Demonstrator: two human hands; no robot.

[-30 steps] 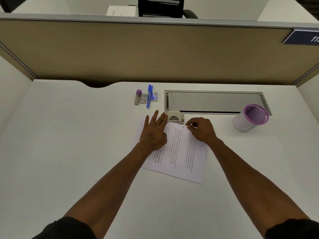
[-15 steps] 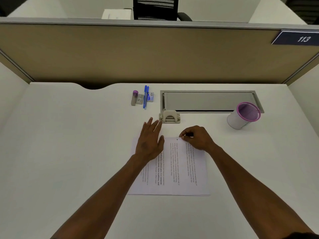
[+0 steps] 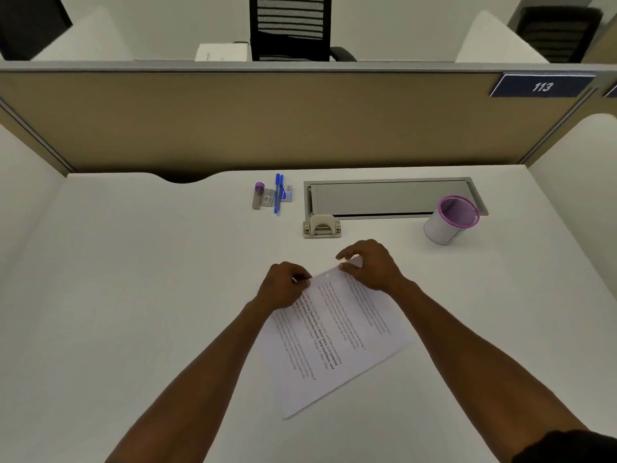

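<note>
White desk (image 3: 133, 279), matte, in a cubicle. Tan partition (image 3: 267, 121) along the far edge, with a blue plate reading 113 (image 3: 542, 85) at its upper right. Black mesh chair (image 3: 290, 28) beyond it.

Printed sheets of paper (image 3: 337, 335) lie mid-desk, turned at an angle, near corner pointing toward the person. Left hand (image 3: 283, 285) pinches the far edge with curled fingers; right hand (image 3: 370, 265) pinches the far right corner.

Beige hole punch (image 3: 321, 226) sits just beyond the hands, apart from the paper, touching the grey cable hatch (image 3: 390, 197). Purple-rimmed cup (image 3: 450, 220) is at the hatch's right end. Blue pens (image 3: 277, 193) and a purple-capped tube (image 3: 258, 194) lie left of the hatch.
</note>
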